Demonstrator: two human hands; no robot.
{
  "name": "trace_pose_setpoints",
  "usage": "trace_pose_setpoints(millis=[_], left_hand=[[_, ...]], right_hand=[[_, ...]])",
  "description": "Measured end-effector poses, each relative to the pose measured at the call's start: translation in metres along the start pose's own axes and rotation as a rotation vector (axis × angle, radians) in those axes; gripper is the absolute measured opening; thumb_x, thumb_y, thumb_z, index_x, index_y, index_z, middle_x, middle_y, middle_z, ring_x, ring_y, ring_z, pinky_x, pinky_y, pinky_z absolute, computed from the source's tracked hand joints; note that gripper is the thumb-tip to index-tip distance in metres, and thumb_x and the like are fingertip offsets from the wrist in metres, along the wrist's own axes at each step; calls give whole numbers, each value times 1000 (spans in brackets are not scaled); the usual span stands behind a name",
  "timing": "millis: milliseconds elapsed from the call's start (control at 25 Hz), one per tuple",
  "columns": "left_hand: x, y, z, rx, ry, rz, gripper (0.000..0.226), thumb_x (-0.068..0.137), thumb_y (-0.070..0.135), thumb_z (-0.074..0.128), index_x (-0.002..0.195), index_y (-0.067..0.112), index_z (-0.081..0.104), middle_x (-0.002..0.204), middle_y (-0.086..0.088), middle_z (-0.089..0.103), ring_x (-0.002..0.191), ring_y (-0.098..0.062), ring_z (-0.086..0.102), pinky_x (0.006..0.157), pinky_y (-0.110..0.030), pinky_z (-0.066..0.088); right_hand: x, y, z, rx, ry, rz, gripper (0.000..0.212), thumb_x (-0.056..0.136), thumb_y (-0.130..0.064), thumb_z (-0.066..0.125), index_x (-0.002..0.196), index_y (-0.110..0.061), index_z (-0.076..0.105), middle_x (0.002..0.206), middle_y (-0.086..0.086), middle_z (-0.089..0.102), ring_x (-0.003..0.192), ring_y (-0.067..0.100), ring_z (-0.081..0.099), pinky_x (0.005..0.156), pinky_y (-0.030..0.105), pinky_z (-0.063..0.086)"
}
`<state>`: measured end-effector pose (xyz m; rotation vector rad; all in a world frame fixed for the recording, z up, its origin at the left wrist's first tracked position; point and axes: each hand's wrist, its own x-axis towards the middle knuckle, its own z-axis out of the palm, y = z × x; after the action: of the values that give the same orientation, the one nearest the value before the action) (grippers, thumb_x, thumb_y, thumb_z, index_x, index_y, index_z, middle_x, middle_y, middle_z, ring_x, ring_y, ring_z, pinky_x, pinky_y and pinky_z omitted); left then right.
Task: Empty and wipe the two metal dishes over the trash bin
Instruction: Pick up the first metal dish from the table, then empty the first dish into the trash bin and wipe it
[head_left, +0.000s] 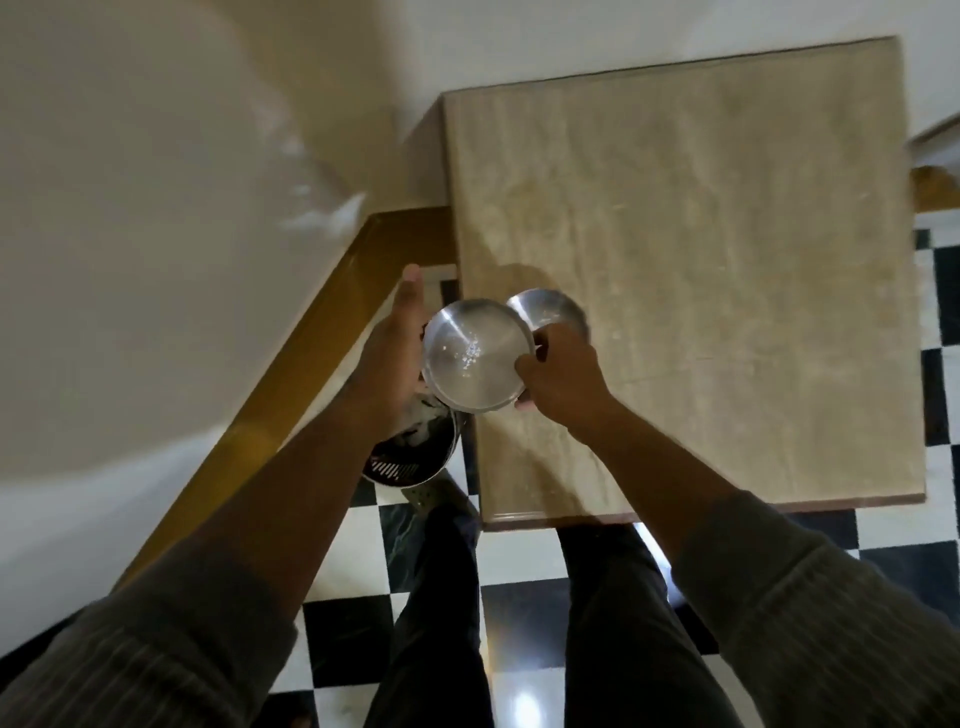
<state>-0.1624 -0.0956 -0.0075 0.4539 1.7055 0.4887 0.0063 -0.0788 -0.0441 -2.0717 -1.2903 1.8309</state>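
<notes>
A round metal dish (475, 356) with a few white specks inside is held level at the table's left edge, partly over the trash bin (415, 457). My right hand (558, 382) grips its right rim. My left hand (397, 345) rests flat against the dish's left side with fingers stretched forward; whether it grips the dish I cannot tell. A second metal dish (548, 312) stands on the table just behind my right hand, partly hidden by it. The bin is dark, slotted, and holds white crumpled waste; my left forearm covers part of it.
The beige stone table (701, 260) fills the right half. A wooden skirting strip (291, 374) and a white wall run along the left. The floor is black-and-white checkered (519, 613). My legs and a sandalled foot (431, 499) stand between bin and table.
</notes>
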Motion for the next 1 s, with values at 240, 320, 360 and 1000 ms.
trace_pose_setpoints(millis=[240,320,360,1000], left_hand=[[-1,-89,-85,-116,211,-105,75,94,72,22,126,19,63,132,-11,64,123,-31,59,108,-53,44],[1,-110,-100,-142,223,-142,81,86,80,24,125,21,63,129,-9,65,122,-31,59,108,-53,44],[4,-121,-107,-151,233,-171,88,78,86,26,124,22,64,128,-9,65,121,-30,59,108,-53,44],[132,-186,-134,143,-394,-378,91,49,41,94,125,25,46,125,-8,56,114,-32,59,98,-51,52]], right_hand=[[10,3,111,-187,-217,5,35,89,-7,56,124,-5,51,107,10,57,93,33,67,71,44,64],[15,8,133,-194,-281,52,37,91,-4,55,128,-3,51,113,13,59,94,33,67,75,47,63],[18,12,145,-174,-319,84,37,91,-2,55,128,-1,53,114,15,60,92,32,68,76,45,63],[86,61,170,-670,-418,-655,37,85,-12,69,120,-18,57,115,0,53,98,9,49,73,7,32]])
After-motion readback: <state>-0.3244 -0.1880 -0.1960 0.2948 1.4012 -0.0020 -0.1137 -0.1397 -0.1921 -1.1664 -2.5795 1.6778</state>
